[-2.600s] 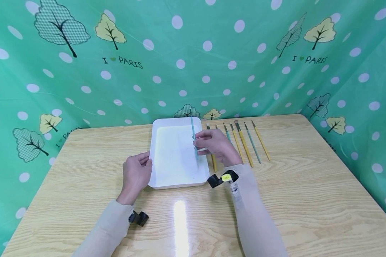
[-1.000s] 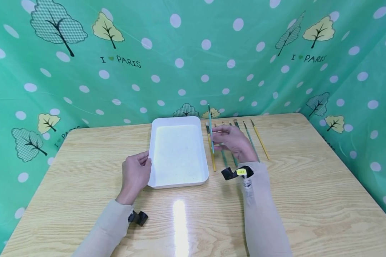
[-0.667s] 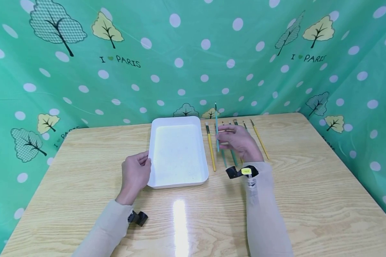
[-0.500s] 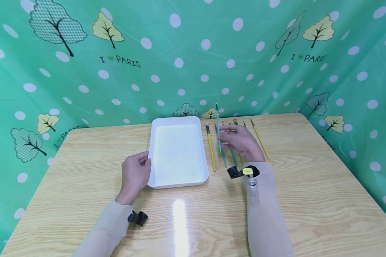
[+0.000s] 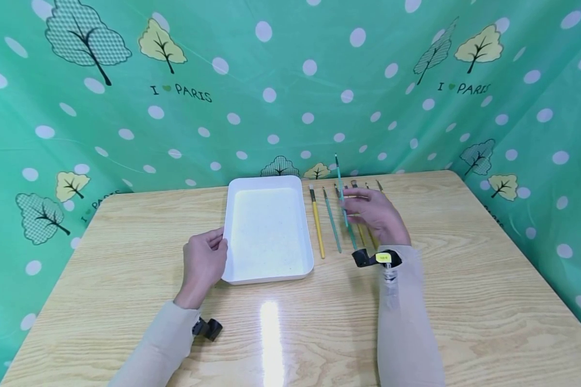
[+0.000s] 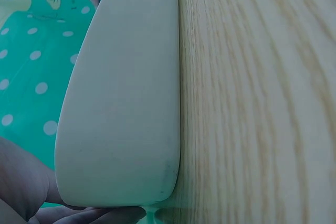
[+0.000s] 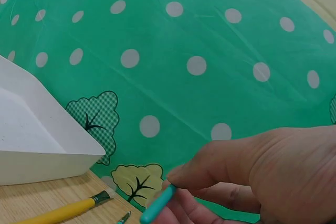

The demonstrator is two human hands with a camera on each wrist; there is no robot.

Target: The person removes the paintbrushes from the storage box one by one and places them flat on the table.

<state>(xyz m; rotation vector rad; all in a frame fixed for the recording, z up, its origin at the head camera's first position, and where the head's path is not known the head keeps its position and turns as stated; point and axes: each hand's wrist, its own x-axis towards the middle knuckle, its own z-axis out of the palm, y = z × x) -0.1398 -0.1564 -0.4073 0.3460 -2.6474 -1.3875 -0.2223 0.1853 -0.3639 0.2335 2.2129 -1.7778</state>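
My left hand (image 5: 204, 260) grips the left side of a shallow white tray (image 5: 271, 242), thumb at the rim and fingers along the outer wall in the left wrist view. Inside the tray nothing lies. Over the row of brushes, my right hand (image 5: 376, 214) pinches a thin teal paintbrush (image 5: 339, 174), its bristle end pointing up and away. The lower end of that teal handle (image 7: 156, 206) sticks out below the thumb in the right wrist view. A yellow paintbrush (image 5: 317, 226) and a teal one (image 5: 332, 221) lie right of the tray; others are partly hidden behind the right hand.
Several brushes lie side by side on the wooden table (image 5: 479, 290), the thin yellow one (image 5: 380, 186) at the far right mostly covered by the hand. A green dotted curtain (image 5: 271, 123) hangs close behind the table's back edge.
My right hand has carried the teal paintbrush from over the tray rightward across the row of brushes, uncovering the first brushes beside the tray. The left hand and tray stay put.
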